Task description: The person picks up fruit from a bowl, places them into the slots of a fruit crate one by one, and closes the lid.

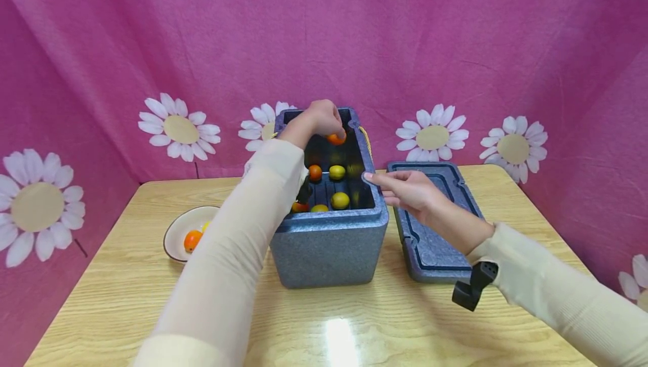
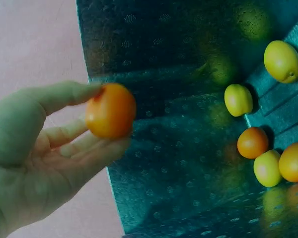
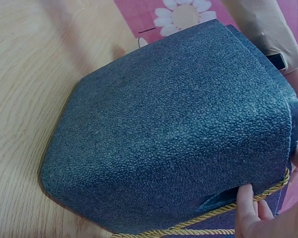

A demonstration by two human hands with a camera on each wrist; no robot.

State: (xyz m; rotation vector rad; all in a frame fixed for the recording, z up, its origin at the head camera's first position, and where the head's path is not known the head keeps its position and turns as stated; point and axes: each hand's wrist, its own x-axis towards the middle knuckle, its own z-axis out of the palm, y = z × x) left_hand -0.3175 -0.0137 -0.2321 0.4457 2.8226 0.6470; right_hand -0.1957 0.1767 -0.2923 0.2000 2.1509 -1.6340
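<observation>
My left hand (image 1: 324, 118) is over the far part of a grey foam cooler box (image 1: 329, 254) and pinches an orange-red tomato (image 1: 336, 139) between thumb and fingers. In the left wrist view that tomato (image 2: 111, 111) is held above the dark inner wall. Inside the box lie several yellow oval fruits (image 1: 340, 201) and orange-red ones (image 1: 315, 173). My right hand (image 1: 412, 189) grips the box's right rim, thumb on top and fingers outside. In the right wrist view its fingers (image 3: 246, 201) press by a recess beside a gold rope (image 3: 208, 214).
Left of the box stands a cream bowl (image 1: 184, 223) with a dark rim, holding an orange tomato (image 1: 193, 240) and something yellow, partly hidden by my left sleeve. A grey lid (image 1: 440, 243) lies on the wooden table (image 1: 405, 322) at right. A pink flowered cloth (image 1: 324, 29) hangs behind.
</observation>
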